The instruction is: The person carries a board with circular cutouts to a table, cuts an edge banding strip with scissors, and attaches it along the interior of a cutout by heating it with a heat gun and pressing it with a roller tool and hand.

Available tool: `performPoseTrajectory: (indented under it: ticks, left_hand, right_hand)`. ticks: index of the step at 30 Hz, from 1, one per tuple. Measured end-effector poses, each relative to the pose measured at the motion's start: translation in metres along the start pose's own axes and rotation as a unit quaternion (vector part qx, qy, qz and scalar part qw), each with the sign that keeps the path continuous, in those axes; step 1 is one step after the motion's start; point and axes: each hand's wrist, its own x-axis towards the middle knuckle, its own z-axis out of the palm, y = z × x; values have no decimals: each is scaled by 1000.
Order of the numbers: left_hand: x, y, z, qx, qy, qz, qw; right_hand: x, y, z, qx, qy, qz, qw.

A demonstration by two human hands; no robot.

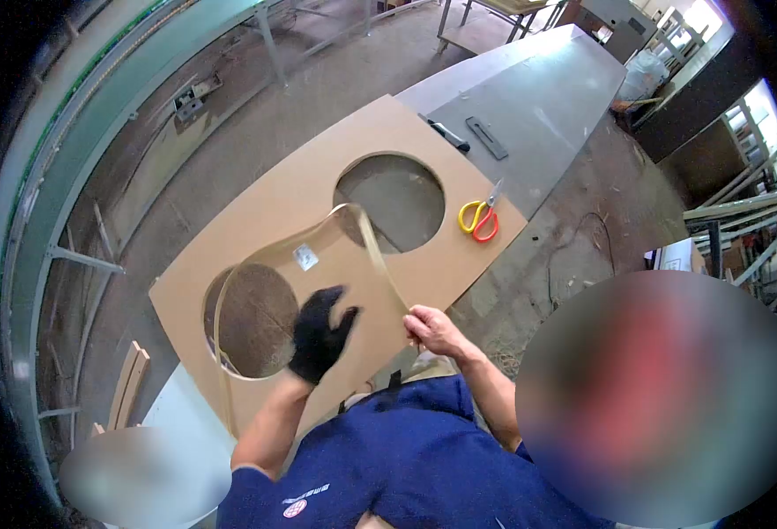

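Note:
A tan board (309, 203) with two large round holes lies on the table. A long, thin, tan strip (371, 240) arches over it, from the board's near left side up to my right hand. My bare right hand (434, 331) is closed on the strip near the board's near edge. Over the board, beside the left hole, my left hand (320, 333) wears a black glove; its thumb and fingers are apart with nothing between them. Scissors (481, 216) with yellow and red handles rest near the board's right corner. Between the holes is a small white label (305, 257).
Behind the board, a dark-handled tool (447, 134) and a flat grey tool (487, 138) lie on the grey tabletop (538, 106). Curved wooden pieces (128, 388) stand at the lower left. Two blurred ovals hide the lower corners.

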Motion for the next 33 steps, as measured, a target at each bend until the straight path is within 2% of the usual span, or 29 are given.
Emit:
performPoseTrajectory:
  ticks: [1,2,5,6,8,9,10,11,12,13,15,16,17,18,19,21,22,23,25,26,27,29,31,33]
  left_hand:
    - [29,10,38,-18,-41,56,997]
    - [58,27,76,-22,-68,89,993]
    - [128,35,208,-1,-129,122,984]
    - [150,47,240,24,-176,79,981]
    - [184,54,300,118,-279,51,952]
    - [188,41,338,129,-264,30,955]
    - [193,37,359,66,-186,53,979]
    - [191,21,393,62,-77,87,991]
    - [195,27,406,147,-125,19,981]
    - [195,26,421,192,-131,11,973]
    - [188,18,440,259,-106,23,960]
    - [192,13,446,276,-125,6,953]
    - [205,27,423,214,-183,-84,956]
    - [216,30,401,161,-225,-117,954]
    - [218,32,377,106,-271,-151,945]
    - [224,45,293,-56,-303,-171,936]
    - [215,45,255,-125,-275,-91,949]
    - [207,48,213,-128,-283,-62,949]
    - [175,49,130,-54,-337,-76,937]
    - [154,47,97,-24,-365,-95,926]
    - [135,51,66,-43,-417,-155,895]
    - [74,29,45,-148,-473,-290,818]
    - [20,14,51,-150,-468,-237,838]
    - [12,17,66,-100,-533,-228,808]
  right_hand:
    - [2,6,-13,11,-16,-11,1000]
    - [2,12,-27,-47,-24,-27,998]
    - [1,20,-57,-14,-57,-43,997]
    - [7,35,-65,-17,-63,-31,997]
    - [12,35,-83,-11,-64,-21,998]
    - [13,37,-89,9,-65,-14,998]
    - [17,56,-91,30,-60,-27,997]
    - [20,76,-92,52,-57,-36,996]
    - [11,50,-108,76,-76,18,994]
    - [14,71,-113,84,-94,26,992]
    - [12,64,-123,118,-98,45,987]
    - [17,76,-126,82,-89,25,992]
    - [22,89,-129,45,-80,6,996]
    - [25,83,-139,12,-84,-25,996]
    - [24,66,-148,15,-101,12,995]
    - [28,63,-156,25,-104,26,994]
    - [30,54,-160,50,-114,32,992]
    - [33,46,-163,74,-124,34,989]
    - [37,43,-168,70,-137,24,988]
    - [37,37,-169,78,-138,33,987]
    - [36,31,-170,87,-139,42,986]
    - [35,17,-168,75,-146,43,986]
    - [33,10,-161,67,-151,44,985]
    - [32,6,-154,66,-152,46,985]
